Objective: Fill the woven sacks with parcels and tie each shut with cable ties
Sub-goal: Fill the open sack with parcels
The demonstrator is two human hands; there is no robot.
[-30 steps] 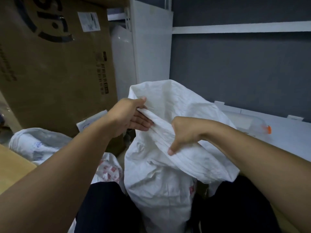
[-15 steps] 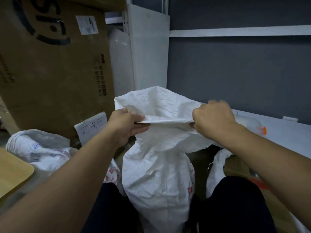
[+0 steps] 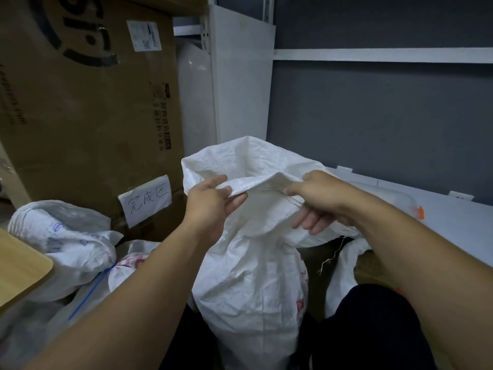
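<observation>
Crinkled white woven sack (image 3: pixel 250 284), bulging and upright between knees; left hand (image 3: pixel 213 201) and right hand (image 3: pixel 317 196) both pinch its folded, creased mouth edge.

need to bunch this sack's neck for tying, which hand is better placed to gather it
Left, probably. The left hand already pinches the folded rim of the woven sack between thumb and fingers. The right hand holds the same rim more loosely, several fingers spread below it.
</observation>
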